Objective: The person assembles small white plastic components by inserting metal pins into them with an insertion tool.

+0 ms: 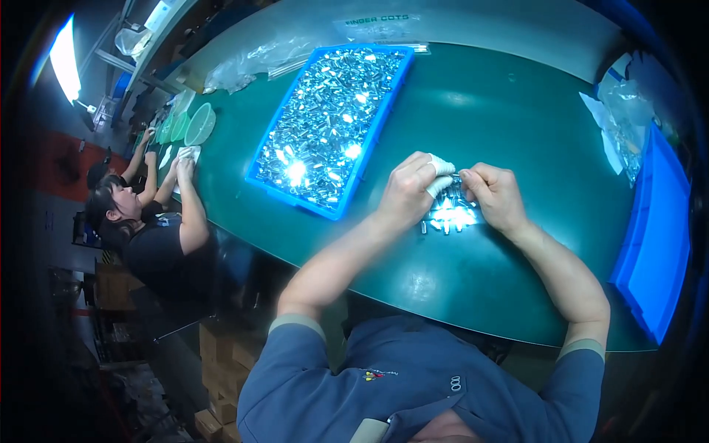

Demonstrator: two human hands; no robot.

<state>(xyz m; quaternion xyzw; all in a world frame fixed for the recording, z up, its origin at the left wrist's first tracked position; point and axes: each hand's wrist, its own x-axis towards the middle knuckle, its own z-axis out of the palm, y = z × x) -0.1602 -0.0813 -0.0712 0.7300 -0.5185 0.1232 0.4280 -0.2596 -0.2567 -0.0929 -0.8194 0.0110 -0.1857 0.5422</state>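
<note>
My left hand (413,188), with white finger cots on some fingertips, is closed in a pinch over the green table. My right hand (496,196) is closed too, thumb and forefinger pressed together. The fingertips of both hands meet around a small shiny metal part (456,178), mostly hidden by the fingers. Just below them on the table lies a small heap of shiny metal pieces (452,215), bright with glare. A blue tray (329,213) to the left holds a thick layer of similar small metal pieces.
A second blue tray (650,255) stands tilted at the right edge, beside clear plastic bags (628,103). More plastic bags (238,72) lie along the back left. At far left, a co-worker (159,229) handles something white near green baskets (199,124). Cardboard boxes (221,362) stand below.
</note>
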